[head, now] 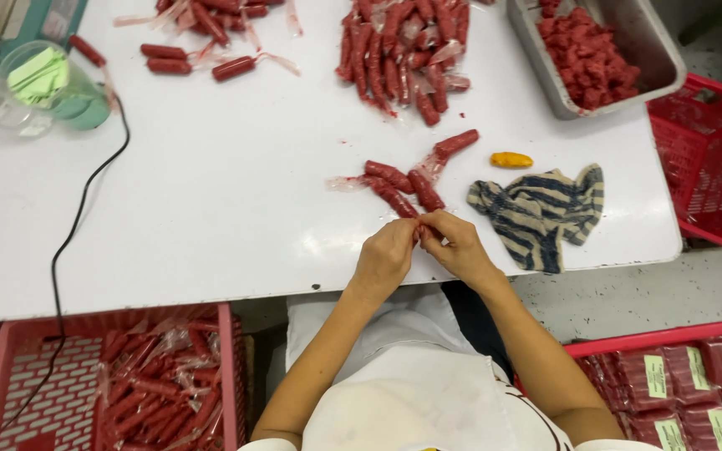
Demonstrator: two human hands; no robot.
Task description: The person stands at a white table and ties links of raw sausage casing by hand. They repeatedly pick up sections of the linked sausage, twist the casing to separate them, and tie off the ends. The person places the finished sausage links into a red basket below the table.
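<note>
My left hand (386,255) and my right hand (459,244) meet at the near edge of the white table (211,200), fingertips pinched together on a small red sausage roll in clear wrap (417,231), mostly hidden by the fingers. Just beyond the hands lie a few wrapped red sausage rolls (403,184), one (455,144) angled away to the right. A larger pile of wrapped rolls (407,50) lies at the far middle of the table.
A striped cloth (545,213) and a small yellow piece (511,159) lie right of the hands. A metal tray of red meat chunks (653,38) sits far right. Red baskets (716,159) (18,384), a cable (68,242), a clear cup (52,83) surround.
</note>
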